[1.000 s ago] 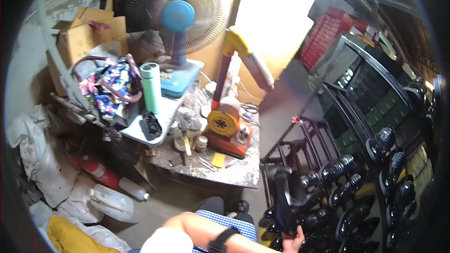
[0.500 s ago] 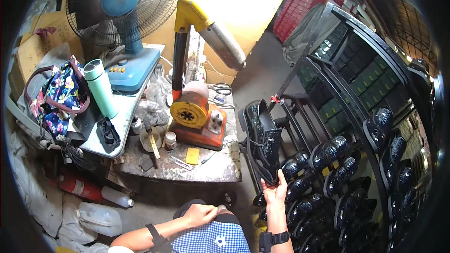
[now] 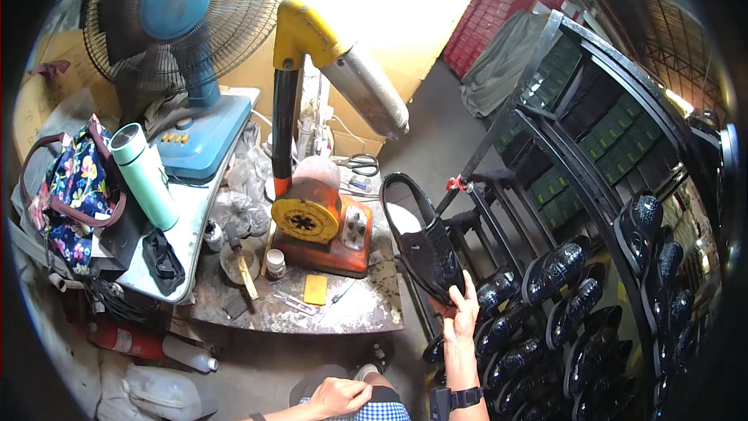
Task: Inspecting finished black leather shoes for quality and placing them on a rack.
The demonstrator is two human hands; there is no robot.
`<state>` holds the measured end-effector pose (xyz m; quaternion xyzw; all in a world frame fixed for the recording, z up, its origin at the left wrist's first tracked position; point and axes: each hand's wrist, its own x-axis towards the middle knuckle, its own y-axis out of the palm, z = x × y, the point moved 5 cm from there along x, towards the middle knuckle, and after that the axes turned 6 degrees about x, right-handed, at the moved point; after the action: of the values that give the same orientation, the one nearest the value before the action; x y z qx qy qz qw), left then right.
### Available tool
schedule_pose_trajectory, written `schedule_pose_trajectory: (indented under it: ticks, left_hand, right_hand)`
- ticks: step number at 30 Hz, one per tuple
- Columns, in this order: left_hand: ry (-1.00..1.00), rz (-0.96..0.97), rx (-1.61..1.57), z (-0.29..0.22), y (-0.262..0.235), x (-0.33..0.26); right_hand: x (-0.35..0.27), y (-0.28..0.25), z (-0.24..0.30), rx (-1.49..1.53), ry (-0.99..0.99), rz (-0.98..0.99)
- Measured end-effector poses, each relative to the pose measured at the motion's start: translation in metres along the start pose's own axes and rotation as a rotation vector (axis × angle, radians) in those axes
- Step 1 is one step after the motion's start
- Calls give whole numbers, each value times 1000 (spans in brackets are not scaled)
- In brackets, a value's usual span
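Observation:
My right hand (image 3: 458, 308) grips a glossy black shoe (image 3: 430, 256) by its toe end, thumb on top and the other fingers partly hidden behind it. The shoe is tilted with its opening toward me and its heel end pointing up and away, between the workbench and the shoe rack. My left hand (image 3: 341, 396) rests over my lap, near the blue checked cloth (image 3: 379, 412), its fingers curled in with nothing showing in them.
A rack with several black shoes (image 3: 553, 271) stands at the right. On the workbench (image 3: 372, 302) are an orange machine (image 3: 327, 245), a yellow block (image 3: 315, 290), a brush (image 3: 248, 277) and scissors (image 3: 364, 164). A fan (image 3: 175, 4), green flask (image 3: 146, 179) and floral bag (image 3: 74, 203) are at left.
My right hand has turned the shoe, so its opening faces me more and its heel end leans further left. The left hand has shifted lower in view as the view moved.

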<state>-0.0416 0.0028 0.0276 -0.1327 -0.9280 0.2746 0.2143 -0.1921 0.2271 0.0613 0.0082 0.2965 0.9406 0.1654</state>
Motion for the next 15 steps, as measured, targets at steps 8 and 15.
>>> schedule_pose_trajectory:
  ticks: [8,15]
  left_hand:
    - [-113,78,-12,3,1,-2]
    - [-37,-25,-12,3,0,2]
  right_hand:
    - [25,8,-2,-19,-20,60]
    - [73,51,-1,-10,37,188]
